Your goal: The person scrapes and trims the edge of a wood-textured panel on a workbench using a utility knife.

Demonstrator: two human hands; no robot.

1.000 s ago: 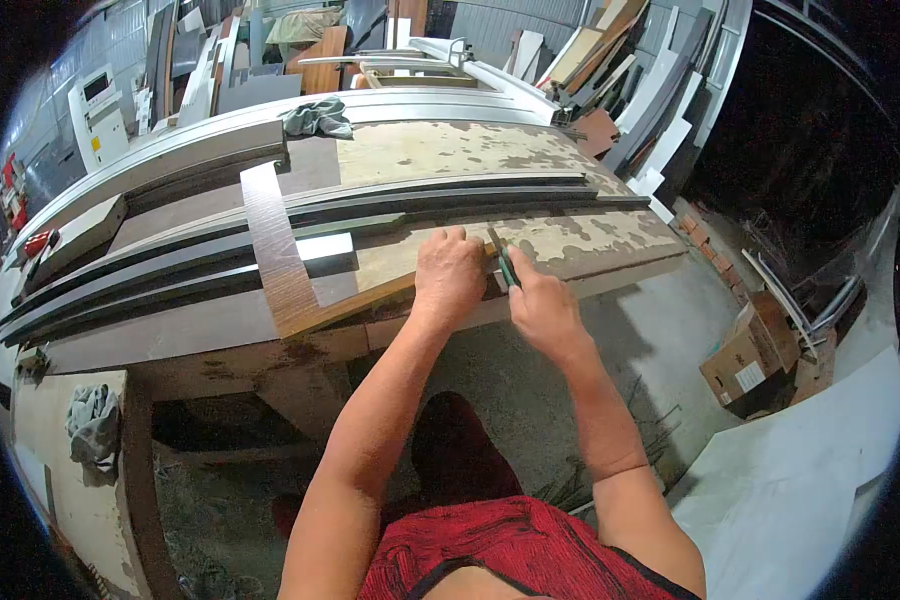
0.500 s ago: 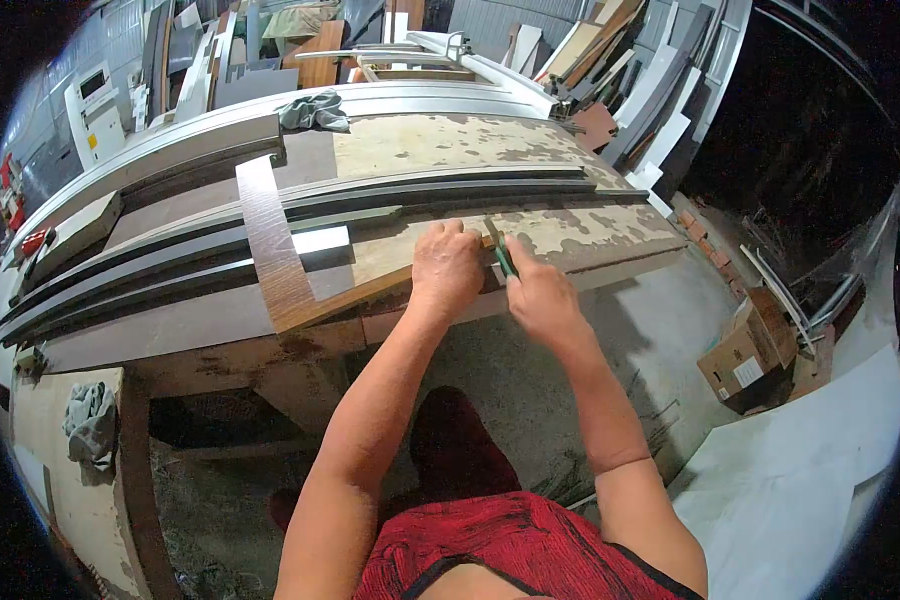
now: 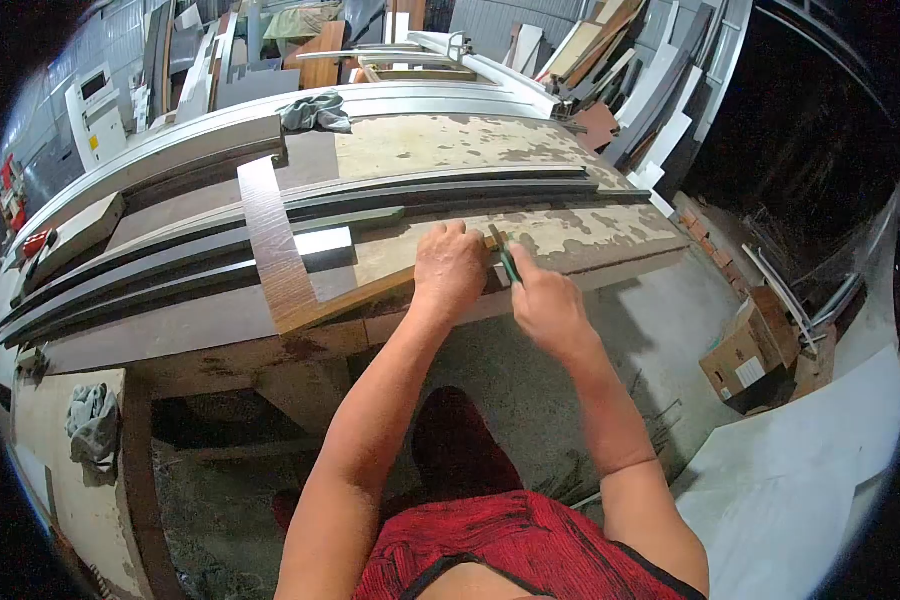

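My left hand (image 3: 450,268) is closed over the far end of a narrow brown wooden strip (image 3: 365,297) lying along the bench's front edge. In my right hand (image 3: 550,308) is a green-handled tool (image 3: 511,264), its narrow flat blade against the strip's end just right of my left fingers. At its left end, the strip meets a wider, shiny wood-grain strip (image 3: 272,235) that runs back across the bench. Several long dark profiles (image 3: 370,192) lie behind and beneath this wider piece.
The worn workbench (image 3: 580,228) carries a grey rag (image 3: 315,112) at the back. Another rag (image 3: 92,425) lies on the lower table at left. A cardboard box (image 3: 750,345) and white sheets (image 3: 800,460) are at right. Boards (image 3: 600,45) lean against the far wall.
My right hand and the green-handled tool have shifted slightly right and toward me. My left hand stays in place on the wooden strip.
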